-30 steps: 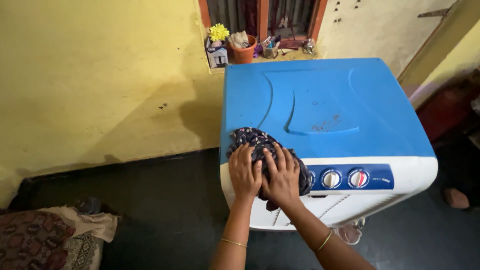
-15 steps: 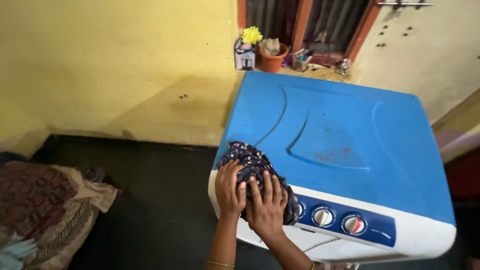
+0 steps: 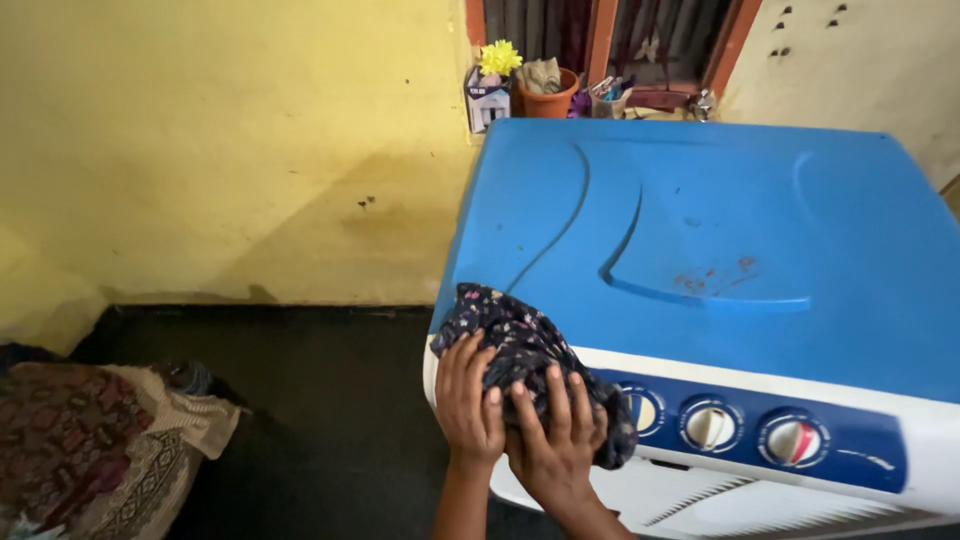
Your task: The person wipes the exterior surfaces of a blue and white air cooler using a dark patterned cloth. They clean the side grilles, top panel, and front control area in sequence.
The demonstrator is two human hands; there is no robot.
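Observation:
A dark patterned cloth (image 3: 510,335) is bunched on the front left corner of a blue-topped white appliance (image 3: 720,220). My left hand (image 3: 466,402) presses on the cloth's left side at the appliance's white edge. My right hand (image 3: 553,445) lies flat over the cloth's lower part, fingers spread, pressing it against the front panel. A dark blue control strip with three round white knobs (image 3: 712,426) runs along the front, just right of the cloth.
A yellow wall (image 3: 230,150) stands to the left over a dark floor (image 3: 330,420). Folded patterned bedding (image 3: 90,445) lies at lower left. On the window ledge behind sit a yellow flower (image 3: 500,57), a small box and an orange pot (image 3: 547,98).
Both hands and the cloth have slid down from the blue top onto the front left corner and the panel edge. The view has shifted closer to the appliance.

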